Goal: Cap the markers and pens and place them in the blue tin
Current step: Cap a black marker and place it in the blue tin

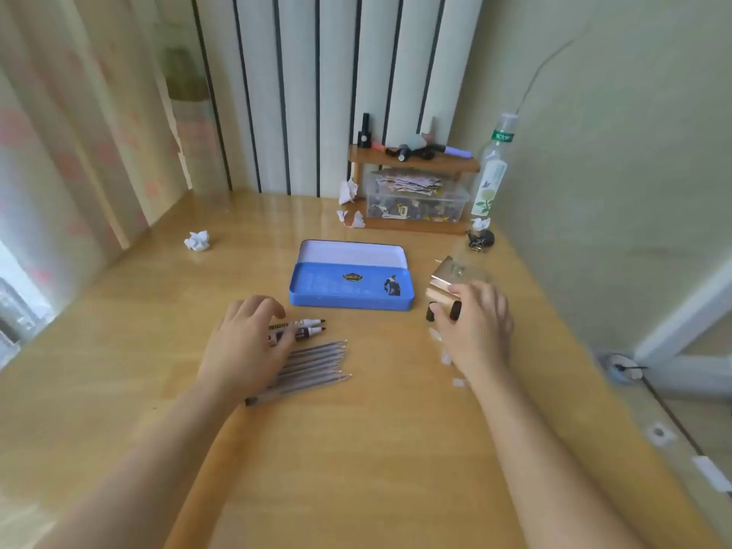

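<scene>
On desk (356, 449), uncapped markers (305, 328) and pens (317, 364) are lying just in front of open blue tin (350, 285); left hand (247, 344) resting spread over them, right hand (475, 330) curling around dark caps (454, 311).

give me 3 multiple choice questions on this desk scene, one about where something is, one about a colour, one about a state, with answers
1. Where do the pens lie, seen from the camera?
A. inside the tin
B. on the desk, nearer than the tin
C. on the wooden shelf

2. What colour is the tin?
A. red
B. green
C. blue

3. What state are the two markers in?
A. uncapped, tips bare
B. capped
C. already in the tin

Answers:
1. B: the pens lie in a row on the desk by the left hand, on the camera's side of the tin.
2. C: its outer walls and inside are blue.
3. A: both dark tips show bare beyond the left hand, and black caps sit by the right hand.
</scene>
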